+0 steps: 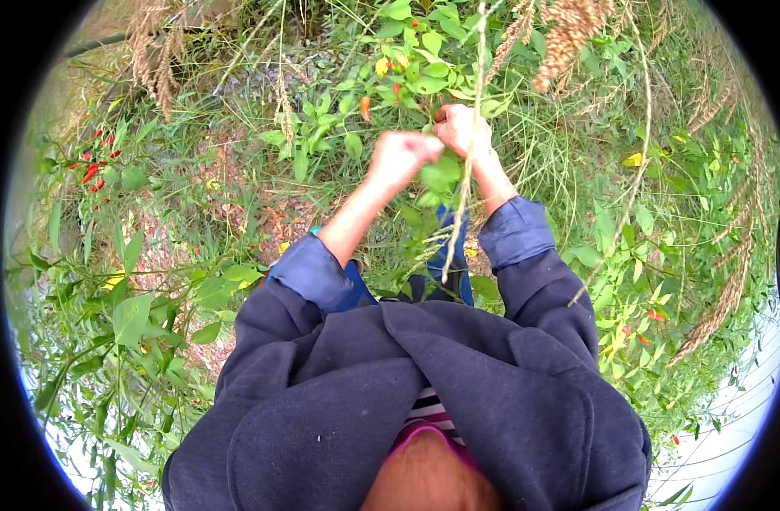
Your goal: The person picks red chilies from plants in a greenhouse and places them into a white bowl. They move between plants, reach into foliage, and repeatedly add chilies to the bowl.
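My left hand (399,156) is blurred, with its fingers curled in and its tip close to the right hand. My right hand (465,129) is curled at the edge of a leafy chili pepper plant (433,67). What either hand holds is hidden. Just below the hands are blurred green leaves (441,174), perhaps on a stem from the plant. An orange-red chili pepper (365,109) hangs to the left of the hands, and a smaller red pepper (396,89) shows above them. A pale dry stalk (472,150) crosses in front of my right hand.
Red peppers (91,171) cluster on a plant at the left. Large green leaves (133,318) rise at the lower left. Brown dry seed heads (572,35) hang at the upper right, with another drooping seed head (716,300) lower down. Grass and weeds grow all around.
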`<control>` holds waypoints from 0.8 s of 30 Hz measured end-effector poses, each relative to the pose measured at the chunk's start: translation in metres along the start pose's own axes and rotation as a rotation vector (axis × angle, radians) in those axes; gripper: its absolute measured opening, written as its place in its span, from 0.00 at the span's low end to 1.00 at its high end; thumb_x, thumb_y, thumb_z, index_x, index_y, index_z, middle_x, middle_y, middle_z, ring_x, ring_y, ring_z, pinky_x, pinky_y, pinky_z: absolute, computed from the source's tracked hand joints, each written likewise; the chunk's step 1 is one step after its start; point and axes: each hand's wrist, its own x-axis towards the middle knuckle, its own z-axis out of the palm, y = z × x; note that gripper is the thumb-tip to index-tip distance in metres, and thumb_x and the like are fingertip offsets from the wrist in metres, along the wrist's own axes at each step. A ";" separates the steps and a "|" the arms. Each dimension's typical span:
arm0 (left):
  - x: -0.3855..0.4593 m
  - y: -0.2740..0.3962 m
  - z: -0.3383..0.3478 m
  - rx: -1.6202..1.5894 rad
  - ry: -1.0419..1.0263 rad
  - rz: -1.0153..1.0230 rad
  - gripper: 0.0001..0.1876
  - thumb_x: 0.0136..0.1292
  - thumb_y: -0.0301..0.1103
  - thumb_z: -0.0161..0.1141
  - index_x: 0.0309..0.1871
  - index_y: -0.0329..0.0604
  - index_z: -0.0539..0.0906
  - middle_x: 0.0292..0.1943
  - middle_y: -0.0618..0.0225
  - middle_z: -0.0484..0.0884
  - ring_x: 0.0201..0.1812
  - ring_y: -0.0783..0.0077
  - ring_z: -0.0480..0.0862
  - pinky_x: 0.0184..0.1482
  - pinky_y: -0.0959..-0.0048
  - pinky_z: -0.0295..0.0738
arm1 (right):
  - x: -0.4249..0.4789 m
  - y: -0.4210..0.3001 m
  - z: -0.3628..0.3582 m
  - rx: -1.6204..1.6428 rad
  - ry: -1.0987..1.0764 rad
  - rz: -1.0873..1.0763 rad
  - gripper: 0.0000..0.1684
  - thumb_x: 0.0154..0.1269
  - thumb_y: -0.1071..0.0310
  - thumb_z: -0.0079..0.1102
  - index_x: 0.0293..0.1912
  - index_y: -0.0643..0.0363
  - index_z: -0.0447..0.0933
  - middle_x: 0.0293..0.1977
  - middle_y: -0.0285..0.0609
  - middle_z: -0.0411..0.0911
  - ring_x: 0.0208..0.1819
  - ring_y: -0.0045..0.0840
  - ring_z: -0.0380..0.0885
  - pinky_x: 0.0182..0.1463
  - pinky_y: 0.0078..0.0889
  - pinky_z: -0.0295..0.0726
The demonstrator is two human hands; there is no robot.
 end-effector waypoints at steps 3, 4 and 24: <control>0.042 -0.013 -0.026 0.064 0.366 -0.179 0.12 0.60 0.36 0.58 0.40 0.37 0.83 0.33 0.67 0.85 0.31 0.76 0.82 0.27 0.78 0.74 | 0.004 0.012 0.002 0.254 -0.090 -0.063 0.20 0.49 0.59 0.59 0.44 0.53 0.81 0.38 0.46 0.81 0.43 0.37 0.80 0.51 0.34 0.75; 0.050 -0.018 -0.028 0.188 0.401 -0.157 0.13 0.60 0.37 0.58 0.40 0.37 0.83 0.33 0.67 0.85 0.30 0.76 0.82 0.27 0.76 0.75 | 0.004 0.012 0.001 0.295 -0.098 -0.077 0.20 0.49 0.59 0.59 0.44 0.54 0.81 0.37 0.47 0.81 0.42 0.36 0.80 0.50 0.34 0.75; 0.107 -0.039 0.010 0.724 0.362 -0.353 0.21 0.56 0.44 0.61 0.51 0.46 0.78 0.48 0.57 0.80 0.50 0.58 0.79 0.51 0.65 0.72 | 0.045 0.019 0.030 0.419 0.189 0.096 0.15 0.56 0.57 0.54 0.30 0.59 0.80 0.22 0.44 0.78 0.25 0.31 0.76 0.31 0.32 0.73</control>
